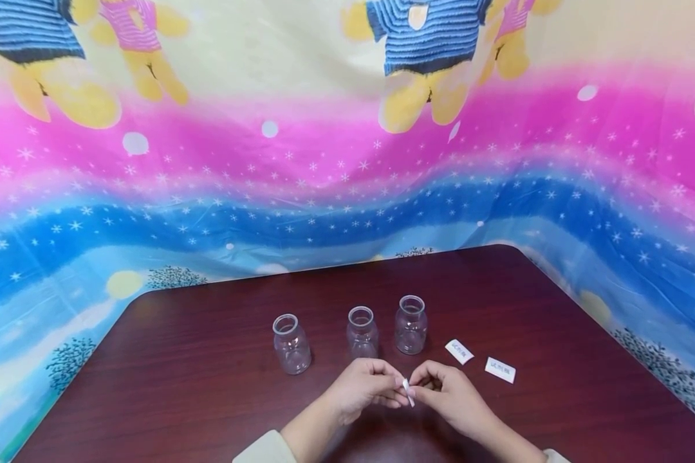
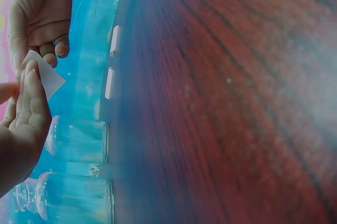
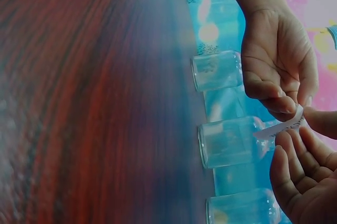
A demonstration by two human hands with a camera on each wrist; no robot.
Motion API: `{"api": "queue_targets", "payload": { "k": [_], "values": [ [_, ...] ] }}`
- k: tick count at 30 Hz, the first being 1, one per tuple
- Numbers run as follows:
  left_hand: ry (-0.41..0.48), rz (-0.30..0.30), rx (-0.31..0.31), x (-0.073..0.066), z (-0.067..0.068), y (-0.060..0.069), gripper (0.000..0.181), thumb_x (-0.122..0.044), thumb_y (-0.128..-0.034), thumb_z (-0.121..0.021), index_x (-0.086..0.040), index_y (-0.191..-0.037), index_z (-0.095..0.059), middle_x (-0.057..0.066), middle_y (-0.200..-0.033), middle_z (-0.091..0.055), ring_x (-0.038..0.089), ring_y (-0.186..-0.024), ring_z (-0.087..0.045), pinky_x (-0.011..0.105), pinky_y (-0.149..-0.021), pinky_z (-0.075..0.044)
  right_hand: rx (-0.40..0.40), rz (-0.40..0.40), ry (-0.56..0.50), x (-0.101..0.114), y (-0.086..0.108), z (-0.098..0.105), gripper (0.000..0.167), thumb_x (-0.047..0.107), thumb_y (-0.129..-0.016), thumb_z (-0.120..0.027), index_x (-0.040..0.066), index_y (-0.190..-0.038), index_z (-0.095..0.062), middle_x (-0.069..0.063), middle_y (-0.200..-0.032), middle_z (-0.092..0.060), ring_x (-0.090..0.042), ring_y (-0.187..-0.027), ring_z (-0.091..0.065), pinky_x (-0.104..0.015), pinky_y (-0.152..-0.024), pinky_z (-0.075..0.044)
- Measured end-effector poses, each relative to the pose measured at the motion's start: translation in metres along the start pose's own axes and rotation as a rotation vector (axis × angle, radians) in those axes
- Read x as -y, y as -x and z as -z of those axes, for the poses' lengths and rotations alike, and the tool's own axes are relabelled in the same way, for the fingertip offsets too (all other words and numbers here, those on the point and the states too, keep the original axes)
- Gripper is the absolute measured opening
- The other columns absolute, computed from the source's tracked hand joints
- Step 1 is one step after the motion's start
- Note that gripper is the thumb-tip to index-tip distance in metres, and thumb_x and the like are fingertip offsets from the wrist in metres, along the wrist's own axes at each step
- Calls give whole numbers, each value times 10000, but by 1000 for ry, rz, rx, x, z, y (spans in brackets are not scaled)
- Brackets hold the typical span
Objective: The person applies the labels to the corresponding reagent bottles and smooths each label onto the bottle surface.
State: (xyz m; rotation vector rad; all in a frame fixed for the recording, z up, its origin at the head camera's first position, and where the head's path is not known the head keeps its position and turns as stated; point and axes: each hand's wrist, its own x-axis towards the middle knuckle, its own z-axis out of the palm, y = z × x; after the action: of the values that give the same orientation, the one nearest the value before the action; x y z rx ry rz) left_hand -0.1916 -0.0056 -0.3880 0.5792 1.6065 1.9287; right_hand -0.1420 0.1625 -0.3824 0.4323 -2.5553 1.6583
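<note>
Between both hands, above the table's near part, is a small white paper label (image 1: pixel 408 393). My left hand (image 1: pixel 361 390) pinches it by one side, and my right hand (image 1: pixel 453 397) pinches the other with thumb and fingertips. In the right wrist view the label (image 3: pixel 279 128) looks bent and bears dark writing. Past the hands stand three uncapped clear glass jars: a left jar (image 1: pixel 293 354), a middle jar (image 1: pixel 361 337) partly behind my left hand, and a right jar (image 1: pixel 411 331).
Two more white labels with handwritten characters, a nearer label (image 1: pixel 500 370) and a farther label (image 1: pixel 459 351), lie right of the jars. Everything is on a dark reddish wooden table (image 1: pixel 197 386). A colourful printed curtain (image 1: pixel 324 161) hangs behind its far edge.
</note>
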Motion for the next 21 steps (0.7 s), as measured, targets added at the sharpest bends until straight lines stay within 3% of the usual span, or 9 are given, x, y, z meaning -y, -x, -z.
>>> {"api": "queue_targets", "payload": {
  "k": [11, 21],
  "values": [
    [33, 36, 58, 0, 4, 1, 270, -31, -789, -539, 213, -894, -495, 119, -719, -621, 145, -634, -611, 288, -609, -493, 43, 63, -17, -1, 0, 0, 108, 117, -768, -619, 24, -800, -572, 25, -693, -565, -43, -610, -506, -228, -518, -429],
    [40, 43, 110, 0, 7, 3, 272, -17, -805, -521, 228, -914, -479, 119, -729, -621, 145, -646, -613, 285, -617, -493, 64, 66, -26, -1, 0, 0, 124, 134, -766, -625, 28, -805, -576, 25, -693, -568, -45, -611, -508, -229, -521, -431]
  ]
}}
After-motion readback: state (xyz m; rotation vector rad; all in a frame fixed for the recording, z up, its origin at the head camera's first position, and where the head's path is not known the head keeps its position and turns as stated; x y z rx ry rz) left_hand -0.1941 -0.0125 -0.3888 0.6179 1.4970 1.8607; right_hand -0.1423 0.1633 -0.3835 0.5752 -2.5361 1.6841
